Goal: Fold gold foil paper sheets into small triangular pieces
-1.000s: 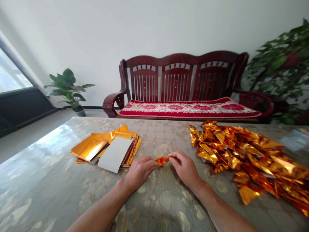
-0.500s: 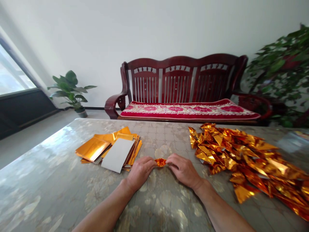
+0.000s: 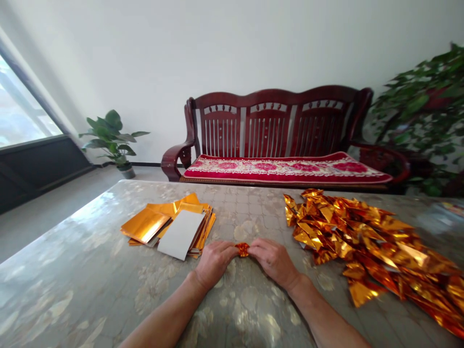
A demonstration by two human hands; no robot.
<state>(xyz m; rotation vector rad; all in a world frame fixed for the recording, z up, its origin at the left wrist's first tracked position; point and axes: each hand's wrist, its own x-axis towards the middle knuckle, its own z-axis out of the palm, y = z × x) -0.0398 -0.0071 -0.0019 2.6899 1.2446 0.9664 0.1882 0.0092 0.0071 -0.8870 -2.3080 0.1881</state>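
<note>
Between my two hands is a small piece of folded gold foil paper [image 3: 242,249], crinkled and shiny, just above or on the table. My left hand [image 3: 216,261] pinches its left end, and my right hand [image 3: 272,260] pinches its right end. Both hands are closed, and the fingers hide the ends of the foil. To the left of my left hand lies a loose stack of flat gold foil sheets [image 3: 145,223], with a pale grey sheet [image 3: 181,234] on top. A large heap of folded gold foil pieces [image 3: 348,232] spreads out on the right.
The table [image 3: 90,270] has a glossy floral cover. Clear plastic [image 3: 440,215] lies at its far right. Behind it stands a dark red wooden bench [image 3: 268,130] with a patterned red cushion [image 3: 286,167]. Potted plants [image 3: 112,137] stand on either side.
The foil piece between my fingers looks narrower, and my hands are slightly closer together. The view has shifted a little, so everything sits slightly lower.
</note>
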